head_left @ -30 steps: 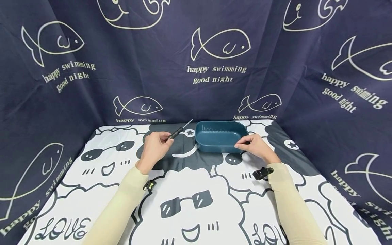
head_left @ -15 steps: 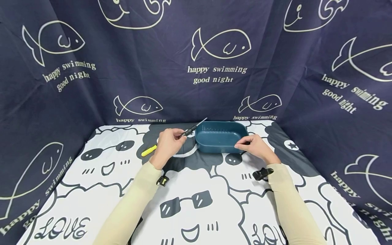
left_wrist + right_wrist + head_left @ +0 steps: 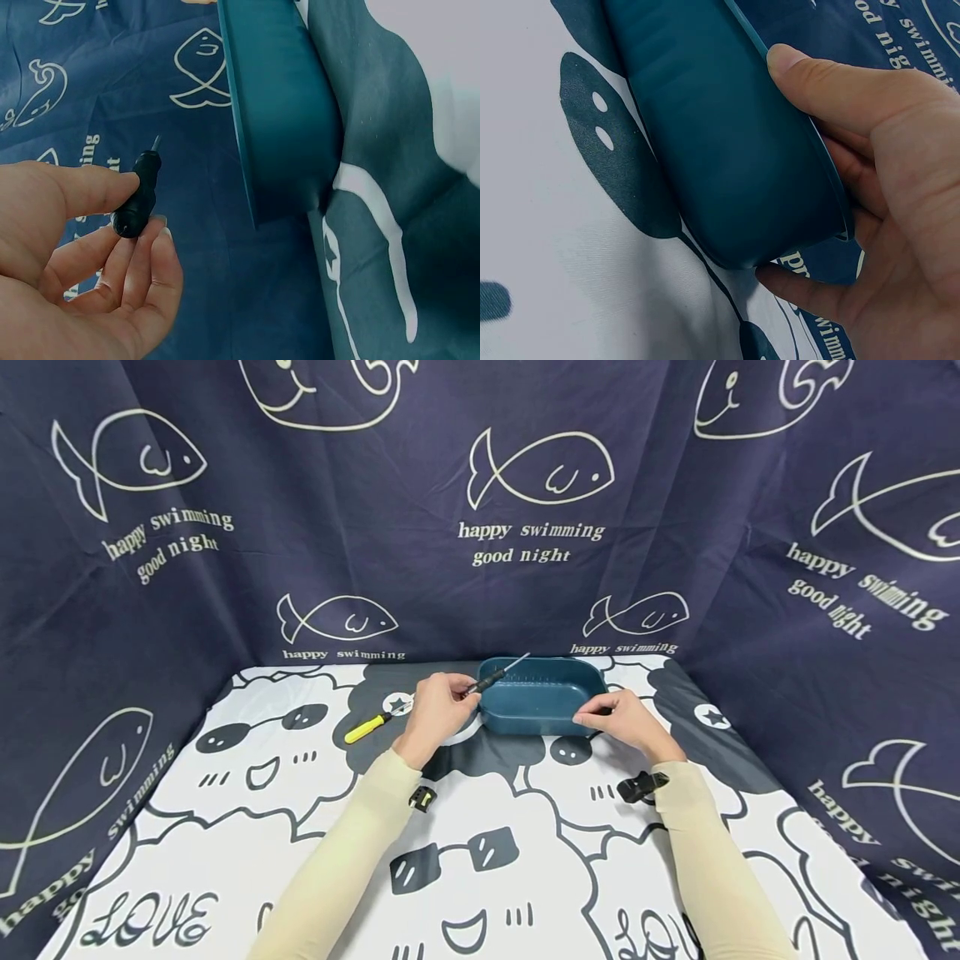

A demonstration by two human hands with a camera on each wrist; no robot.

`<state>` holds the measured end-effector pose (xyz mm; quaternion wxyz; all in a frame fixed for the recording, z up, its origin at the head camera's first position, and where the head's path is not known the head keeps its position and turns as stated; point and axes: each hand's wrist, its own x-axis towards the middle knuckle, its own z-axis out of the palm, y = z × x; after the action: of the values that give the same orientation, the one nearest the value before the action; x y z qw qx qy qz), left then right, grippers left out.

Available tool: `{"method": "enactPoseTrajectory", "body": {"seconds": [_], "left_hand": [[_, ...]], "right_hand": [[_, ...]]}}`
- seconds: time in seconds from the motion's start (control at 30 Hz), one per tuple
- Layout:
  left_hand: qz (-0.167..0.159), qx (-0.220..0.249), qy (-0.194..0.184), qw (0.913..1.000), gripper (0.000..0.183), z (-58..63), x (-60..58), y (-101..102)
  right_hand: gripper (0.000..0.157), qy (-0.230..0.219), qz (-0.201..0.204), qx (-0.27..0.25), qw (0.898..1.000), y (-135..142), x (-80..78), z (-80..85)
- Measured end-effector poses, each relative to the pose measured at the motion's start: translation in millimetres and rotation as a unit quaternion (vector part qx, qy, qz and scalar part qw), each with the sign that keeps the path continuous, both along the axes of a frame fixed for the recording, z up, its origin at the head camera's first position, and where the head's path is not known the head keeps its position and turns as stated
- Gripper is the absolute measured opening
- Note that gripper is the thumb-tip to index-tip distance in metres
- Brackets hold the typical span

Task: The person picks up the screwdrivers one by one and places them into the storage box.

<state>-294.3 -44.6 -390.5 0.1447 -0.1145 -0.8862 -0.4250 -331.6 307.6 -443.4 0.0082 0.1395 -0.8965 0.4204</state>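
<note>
Pinches a black screwdriver [image 3: 491,680] in the left hand [image 3: 437,712] and grips a teal box [image 3: 525,725] by its front-right corner with the right hand [image 3: 628,720], near the counter's [image 3: 517,814] back edge.

Navy curtain [image 3: 420,485] hanging across the back here, pale fish [image 3: 551,468] outlined over "happy swimming good night"; below it, a black-and-white cloth [image 3: 558,793] full of cartoon faces [image 3: 461,893] in sunglasses [image 3: 495,849], and there, left of centre, lies a yellow-handled tool [image 3: 365,729]!

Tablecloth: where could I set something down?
Bare cloth lies between the sleeves and left of the yellow tool. Crowded: back middle, where the left grip holds a black screwdriver near the teal container the right grip holds.
</note>
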Motion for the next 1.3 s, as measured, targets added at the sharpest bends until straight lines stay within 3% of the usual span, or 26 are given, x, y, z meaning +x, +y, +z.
{"method": "enactPoseTrajectory", "body": {"seconds": [0.5,0.8,1.3], "left_hand": [[-0.025,-0.002,-0.013,0.9996,0.018,-7.2,-11.0,34],[-0.032,-0.007,-0.017,0.9993,0.015,-16.0,-18.4,49],[-0.039,-0.063,-0.004,0.9972,0.009,-22.5,-27.0,69]], "right_hand": [[0.017,-0.003,0.000,-0.004,1.000,0,1.0,-1.5],[0.025,-0.013,0.001,-0.003,1.000,-1,-1.0,-2.8],[0.021,-0.007,0.001,-0.003,1.000,-1,2.0,0.8]]}}
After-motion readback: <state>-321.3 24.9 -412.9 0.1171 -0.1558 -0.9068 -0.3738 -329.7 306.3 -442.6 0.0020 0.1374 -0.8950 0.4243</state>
